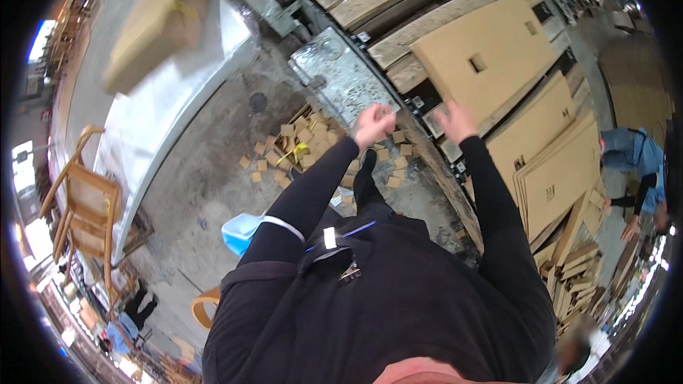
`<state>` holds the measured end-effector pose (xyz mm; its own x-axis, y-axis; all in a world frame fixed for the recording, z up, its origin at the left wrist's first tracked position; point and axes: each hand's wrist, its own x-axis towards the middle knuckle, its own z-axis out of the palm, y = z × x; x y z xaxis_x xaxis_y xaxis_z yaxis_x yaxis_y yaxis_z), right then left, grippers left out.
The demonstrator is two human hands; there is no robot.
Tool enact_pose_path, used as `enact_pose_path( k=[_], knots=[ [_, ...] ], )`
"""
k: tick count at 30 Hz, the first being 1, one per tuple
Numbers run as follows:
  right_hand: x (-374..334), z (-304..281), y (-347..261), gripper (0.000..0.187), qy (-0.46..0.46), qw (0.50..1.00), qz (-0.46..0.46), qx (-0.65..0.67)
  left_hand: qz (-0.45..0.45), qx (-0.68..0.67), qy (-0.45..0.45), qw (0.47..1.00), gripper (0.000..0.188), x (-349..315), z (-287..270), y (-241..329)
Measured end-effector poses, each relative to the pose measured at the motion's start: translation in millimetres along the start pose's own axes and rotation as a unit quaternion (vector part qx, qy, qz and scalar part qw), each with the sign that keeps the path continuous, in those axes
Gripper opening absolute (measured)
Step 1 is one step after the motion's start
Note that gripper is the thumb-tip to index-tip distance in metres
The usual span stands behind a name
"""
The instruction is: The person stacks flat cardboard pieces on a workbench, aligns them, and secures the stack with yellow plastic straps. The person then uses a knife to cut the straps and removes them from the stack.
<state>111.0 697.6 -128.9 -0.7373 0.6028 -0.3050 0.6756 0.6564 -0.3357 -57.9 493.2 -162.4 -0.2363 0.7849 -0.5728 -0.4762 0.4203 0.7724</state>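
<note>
My left hand (375, 126) is held over the floor beside the pallet edge, its fingers curled together; whatever may be inside them is hidden. To its right, my right hand (457, 122) has its fingers apart at the near corner of a flat cardboard sheet (512, 57). Whether it touches the sheet I cannot tell. Two cut-out holes show in that sheet, which lies on a wooden pallet (413, 0). Further cardboard sheets (558, 156) overlap along the right, with holes too. Below my left hand, many small cardboard squares (306, 139) lie scattered over the concrete floor.
At the upper left, a blurred cardboard box (153, 32) appears over a plastic-covered surface (128, 124). A wooden chair (92, 206) stands left. A metal plate (341, 75) borders the pallet. Something light blue (242, 233) is beside my left arm. Another person (640, 171) is at right.
</note>
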Motion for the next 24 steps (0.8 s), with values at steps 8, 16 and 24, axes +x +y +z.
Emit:
enact_pose_path(
  k=[8,16,24],
  knots=[
    [-172.1,148.6,-76.6,0.043,-0.503,0.859,-0.093,0.028,-0.111,0.403,-0.082,0.905,0.037,-253.5,-69.6,-160.0],
    [-149.7,161.9,-154.1,0.056,-0.455,0.887,-0.05,0.056,-0.052,0.316,-0.084,0.943,0.028,-291.1,-127.6,-198.0],
    [-101.0,230.5,-291.8,0.06,-0.337,0.867,0.044,0.363,-0.187,-0.059,0.222,0.955,0.019,-349.4,-272.8,-165.6]
  ],
)
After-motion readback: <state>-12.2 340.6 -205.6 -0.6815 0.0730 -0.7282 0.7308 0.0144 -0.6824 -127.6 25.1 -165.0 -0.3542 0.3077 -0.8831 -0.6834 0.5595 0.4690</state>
